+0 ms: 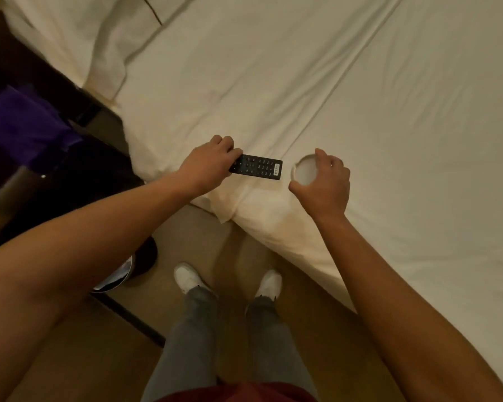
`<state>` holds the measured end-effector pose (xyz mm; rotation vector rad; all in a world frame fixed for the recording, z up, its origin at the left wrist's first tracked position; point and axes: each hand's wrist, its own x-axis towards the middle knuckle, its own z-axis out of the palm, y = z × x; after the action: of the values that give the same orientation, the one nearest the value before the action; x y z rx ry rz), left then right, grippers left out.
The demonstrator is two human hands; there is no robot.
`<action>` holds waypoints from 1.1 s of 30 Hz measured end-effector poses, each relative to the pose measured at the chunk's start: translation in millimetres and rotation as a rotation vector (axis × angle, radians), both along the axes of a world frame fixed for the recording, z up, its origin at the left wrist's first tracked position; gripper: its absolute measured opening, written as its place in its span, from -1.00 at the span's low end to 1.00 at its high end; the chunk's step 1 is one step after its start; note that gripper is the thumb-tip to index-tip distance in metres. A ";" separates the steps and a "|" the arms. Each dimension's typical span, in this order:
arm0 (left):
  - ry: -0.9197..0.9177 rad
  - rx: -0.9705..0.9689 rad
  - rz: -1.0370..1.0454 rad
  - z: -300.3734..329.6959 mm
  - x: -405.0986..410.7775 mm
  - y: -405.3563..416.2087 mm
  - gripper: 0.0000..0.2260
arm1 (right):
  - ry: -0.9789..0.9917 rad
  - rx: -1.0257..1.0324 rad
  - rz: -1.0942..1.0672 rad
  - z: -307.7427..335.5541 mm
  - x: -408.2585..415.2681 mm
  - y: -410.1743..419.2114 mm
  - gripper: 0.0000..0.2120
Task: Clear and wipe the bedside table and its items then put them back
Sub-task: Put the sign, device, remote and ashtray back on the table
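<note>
A black remote control (pixel 260 167) lies flat on the white bed sheet (pixel 331 97) near the bed's corner. My left hand (pixel 208 163) grips its near end with curled fingers. Just right of it sits a small round white dish (pixel 304 171) on the sheet. My right hand (pixel 324 181) curls around the dish's right rim, thumb and fingers at its edge. The dark bedside table (pixel 55 175) stands at the left, mostly in shadow, with a purple cloth (pixel 24 126) on it.
White pillows (pixel 79 33) lie at the bed's head, upper left. A round bin with a shiny liner (pixel 119 274) stands on the tan floor by the table. My feet in white shoes (pixel 189 278) stand close to the bed corner.
</note>
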<state>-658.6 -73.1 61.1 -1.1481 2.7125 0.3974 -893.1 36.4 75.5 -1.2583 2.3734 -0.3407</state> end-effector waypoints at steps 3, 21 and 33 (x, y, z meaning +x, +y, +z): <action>-0.019 -0.016 0.098 13.3 79.2 -25.6 -0.58 | -0.008 -0.017 0.098 9.8 68.5 -41.4 -0.15; -0.116 -0.145 0.613 54.0 443.0 -128.9 -0.47 | -0.038 -0.165 0.640 35.4 407.7 -269.8 -0.14; -0.158 -0.054 0.955 6.6 584.3 -195.0 -0.44 | -0.097 -0.104 0.964 -18.0 580.1 -405.6 -0.15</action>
<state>-74.3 -268.2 67.7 -2.3140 1.8769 0.3118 -313.0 -369.2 57.5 -2.1692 1.4322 -0.1972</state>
